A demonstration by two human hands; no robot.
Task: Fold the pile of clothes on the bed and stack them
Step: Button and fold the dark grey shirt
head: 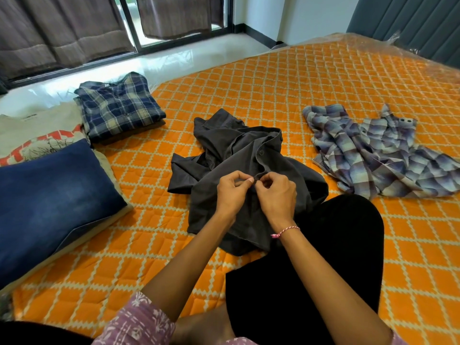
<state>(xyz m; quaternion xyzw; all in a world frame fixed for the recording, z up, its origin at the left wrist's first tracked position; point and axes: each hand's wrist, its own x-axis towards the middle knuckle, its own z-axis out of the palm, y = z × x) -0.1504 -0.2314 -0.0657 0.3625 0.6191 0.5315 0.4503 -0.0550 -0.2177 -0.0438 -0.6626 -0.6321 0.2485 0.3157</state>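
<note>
Pinching the front placket of a dark grey shirt (231, 155), the left hand (232, 192) and right hand (277, 195) meet at a button partway down it, fingers curled tight and thumbs pressed to forefingers on the cloth; the shirt lies crumpled at the middle of the bed (286, 78), its lower part draped over the person's black-clad knee (336, 245); a pink-and-white thread bracelet (283, 231) circles the right wrist; to the left, a folded navy plaid shirt (119, 108) tops a small stack, beside folded blue jeans (52, 195) resting on a beige T-shirt (37, 138) with a red print whose lettering is too cut off to read; to the right, an unfolded lilac plaid shirt (378, 150) sprawls on the orange quilted cover; no brand or label is legible anywhere.
</note>
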